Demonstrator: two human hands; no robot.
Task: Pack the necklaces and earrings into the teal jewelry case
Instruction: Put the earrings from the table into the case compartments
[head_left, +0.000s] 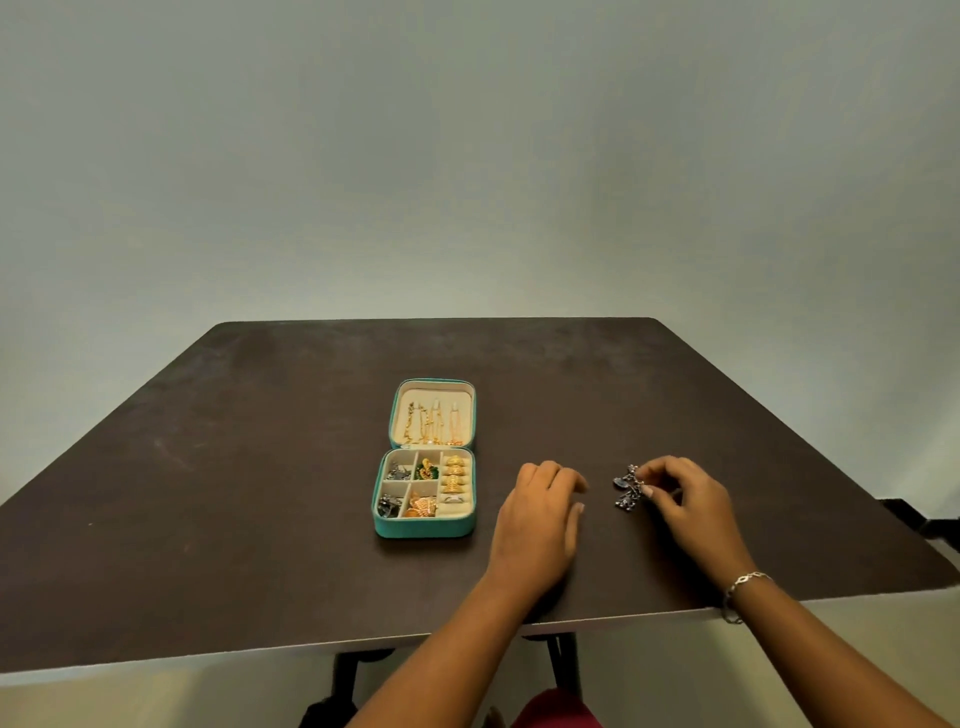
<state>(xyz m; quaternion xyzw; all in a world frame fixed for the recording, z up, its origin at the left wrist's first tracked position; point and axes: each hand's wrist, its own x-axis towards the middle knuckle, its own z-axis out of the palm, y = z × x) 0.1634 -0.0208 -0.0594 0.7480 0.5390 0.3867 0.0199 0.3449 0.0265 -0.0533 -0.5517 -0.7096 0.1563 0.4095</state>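
Observation:
The teal jewelry case (423, 526) lies open on the dark table, its lid flat behind the base. Several gold chains (431, 423) hang in the cream lid. The base's compartments hold silver and gold earrings (420, 505), and gold rings (453, 475) sit in the right-hand roll. To the right of the case, my left hand (540, 525) rests palm down on the table with relaxed fingers. Further right, my right hand (685, 499) pinches a dangling silver piece of jewelry (627, 488) between thumb and fingertips, just above the tabletop.
The dark brown table (234, 493) has its front edge close to me and a wall behind its far edge. A silver bracelet (745, 584) circles my right wrist. Dark table legs show below the front edge.

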